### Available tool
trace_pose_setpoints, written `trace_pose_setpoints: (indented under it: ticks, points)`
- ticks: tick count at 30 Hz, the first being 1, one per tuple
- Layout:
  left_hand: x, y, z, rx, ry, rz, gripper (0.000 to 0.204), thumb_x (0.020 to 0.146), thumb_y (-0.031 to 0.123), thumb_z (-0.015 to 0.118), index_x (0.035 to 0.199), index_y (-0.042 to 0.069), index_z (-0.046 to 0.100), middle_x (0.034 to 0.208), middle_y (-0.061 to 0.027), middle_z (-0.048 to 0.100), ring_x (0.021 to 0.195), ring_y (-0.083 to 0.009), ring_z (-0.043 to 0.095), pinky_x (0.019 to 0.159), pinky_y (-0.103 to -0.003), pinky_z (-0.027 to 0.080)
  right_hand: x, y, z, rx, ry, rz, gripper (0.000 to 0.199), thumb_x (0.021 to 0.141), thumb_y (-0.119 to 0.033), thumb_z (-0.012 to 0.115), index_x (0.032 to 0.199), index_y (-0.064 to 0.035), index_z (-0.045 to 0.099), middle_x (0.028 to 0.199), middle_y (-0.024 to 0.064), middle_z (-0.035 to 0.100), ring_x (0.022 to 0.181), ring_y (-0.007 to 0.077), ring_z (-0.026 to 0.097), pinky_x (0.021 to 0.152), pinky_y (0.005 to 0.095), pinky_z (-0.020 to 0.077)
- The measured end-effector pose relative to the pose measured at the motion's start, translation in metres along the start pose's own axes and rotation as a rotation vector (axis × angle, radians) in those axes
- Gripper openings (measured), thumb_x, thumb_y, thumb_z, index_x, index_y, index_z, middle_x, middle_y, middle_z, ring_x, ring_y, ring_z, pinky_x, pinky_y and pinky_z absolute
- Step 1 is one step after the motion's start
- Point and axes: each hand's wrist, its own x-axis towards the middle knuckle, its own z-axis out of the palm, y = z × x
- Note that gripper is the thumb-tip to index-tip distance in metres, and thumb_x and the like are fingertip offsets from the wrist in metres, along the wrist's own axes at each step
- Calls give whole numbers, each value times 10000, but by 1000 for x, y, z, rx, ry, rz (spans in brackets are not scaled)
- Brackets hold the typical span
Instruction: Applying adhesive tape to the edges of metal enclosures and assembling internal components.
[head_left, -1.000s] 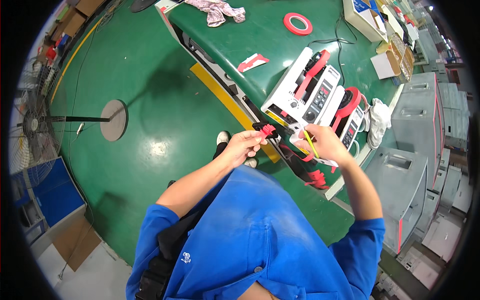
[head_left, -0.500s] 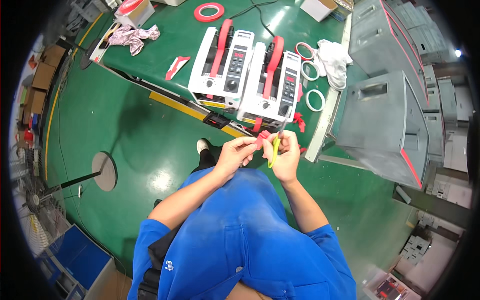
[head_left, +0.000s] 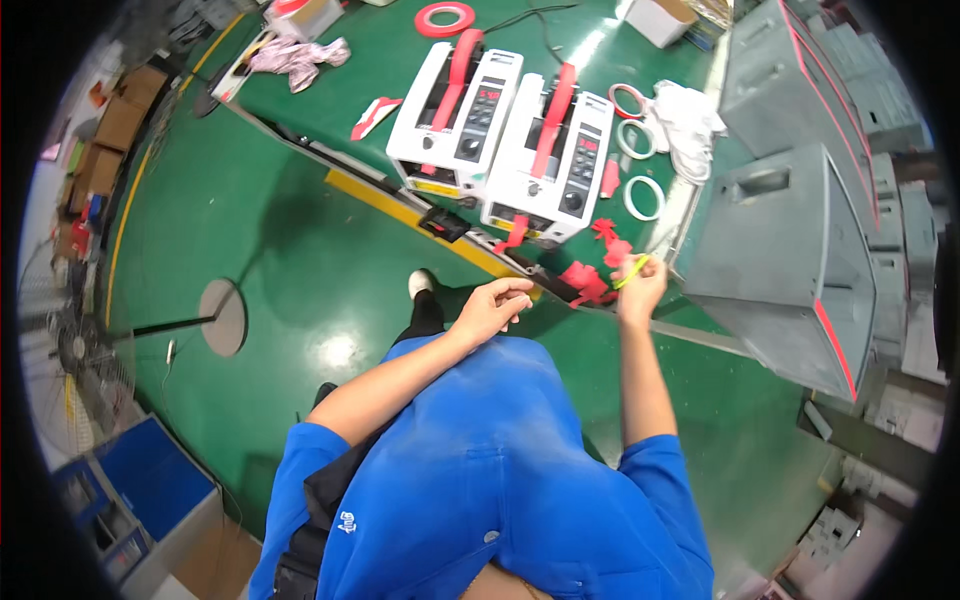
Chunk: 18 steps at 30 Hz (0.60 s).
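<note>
Yellow-green tool handle (head_left: 632,272), gripped in right hand (head_left: 645,289), slants lower-left to upper-right. Red tape pieces (head_left: 583,281) lie just left, at green table (head_left: 372,72) edge; right hand nearer. Left hand (head_left: 492,312) loosely open, apparently empty.

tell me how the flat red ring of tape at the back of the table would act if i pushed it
The ring of tape lies flat, so it would probably slide rather than roll or tip. The table looks glossy, so resistance may be low. Its open middle suggests it's fairly light.
</note>
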Motion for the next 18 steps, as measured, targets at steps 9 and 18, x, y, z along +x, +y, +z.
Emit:
trace_pose_setpoints:
  ticks: [9, 18]
  points:
    - [-5, -49, -80, 141, 348, -50, 245, 797, 106, 524, 1016, 1, 557, 800, -48, 602, 576, -70, 520, 462, -194, 420, 58, 35, -24, -278, 206, -149, 258, 732, -125, 655, 900, 27, 532, 754, 61, 543, 568, 113, 540, 485, 236, 477]
    - [27, -70, -169, 422, 575, -33, 263, 763, 121, 560, 1000, 9, 577, 819, -59, 599, 572, -95, 548, 439, -225, 449, 8, 32, -39, -957, 211, 42, 440, 633, -494, 664, 877, -128, 644, 734, 115, 617, 716, 285, 594, 636, 384, 442]
